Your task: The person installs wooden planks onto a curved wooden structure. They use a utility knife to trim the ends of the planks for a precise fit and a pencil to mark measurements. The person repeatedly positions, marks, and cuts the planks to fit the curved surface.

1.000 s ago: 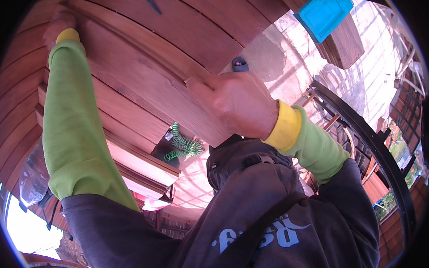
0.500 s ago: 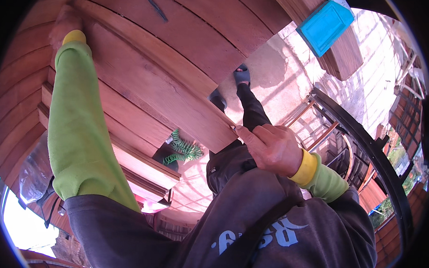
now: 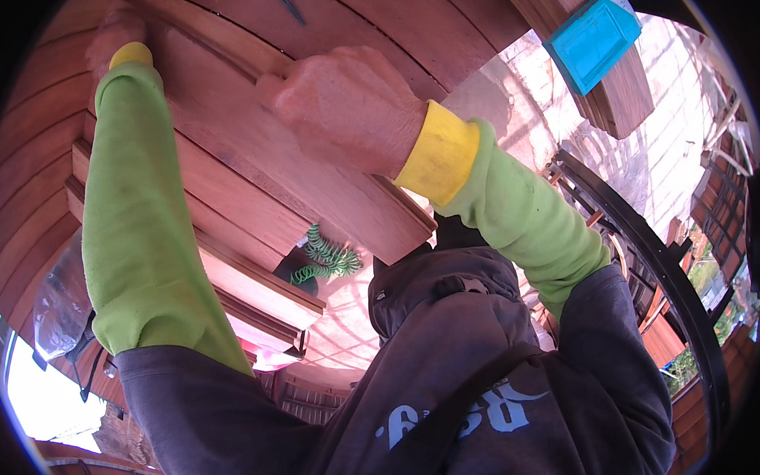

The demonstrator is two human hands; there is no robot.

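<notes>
A wide reddish-brown wooden board (image 3: 217,117) lies slantwise on more boards, its near end jutting out close to my waist. My right hand (image 3: 342,109) is over the board's far edge, back of the hand up, fingers curled closed. What they hold, if anything, is hidden under the hand. At the far left end of the same board is my left hand (image 3: 117,33), dim and blurred beyond its yellow cuff; its fingers cannot be made out. Both arms wear light green sleeves.
A turquoise block-shaped tool (image 3: 593,46) with a metal blade rests on a thick timber (image 3: 614,104) at the upper right. A dark thin strip (image 3: 288,6) lies on the far boards. Below hangs a green coiled hose (image 3: 326,260). A black curved frame (image 3: 648,236) stands at right.
My right hand has moved from the board's near end leftward and away, up along its far edge. My left hand stays at the far left end.
</notes>
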